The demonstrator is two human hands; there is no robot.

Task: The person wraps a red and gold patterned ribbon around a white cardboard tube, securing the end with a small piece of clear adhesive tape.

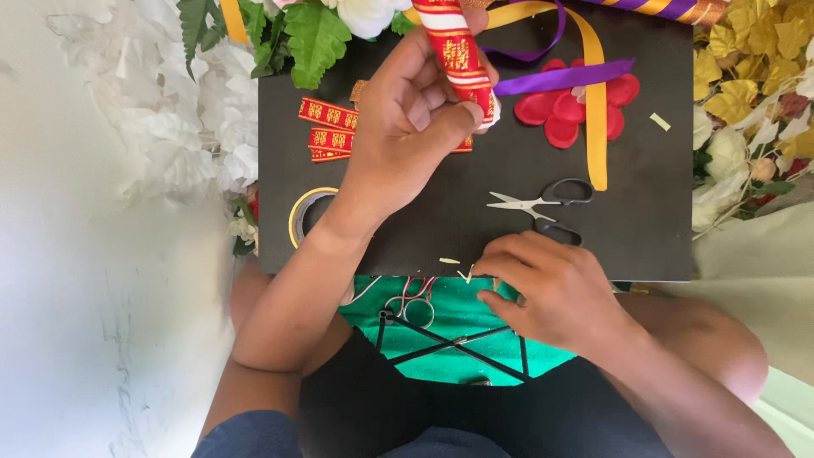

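Note:
My left hand (407,119) is closed around a red ribbon-wrapped roll (458,55) with gold and white bands, held upright above the black board (644,220). My right hand (547,284) rests at the board's near edge with fingertips pinched on a tiny pale scrap (469,274). Black-handled scissors (547,203) lie open just beyond the right hand. Cut pieces of red and gold ribbon (326,127) lie left of the left hand.
A red fabric flower (560,114) sits under yellow (598,110) and purple ribbons (564,79). A tape roll (305,212) lies at the board's left edge. White, green and yellow artificial flowers surround the board. A green cloth and a black wire frame (449,343) lie on my lap.

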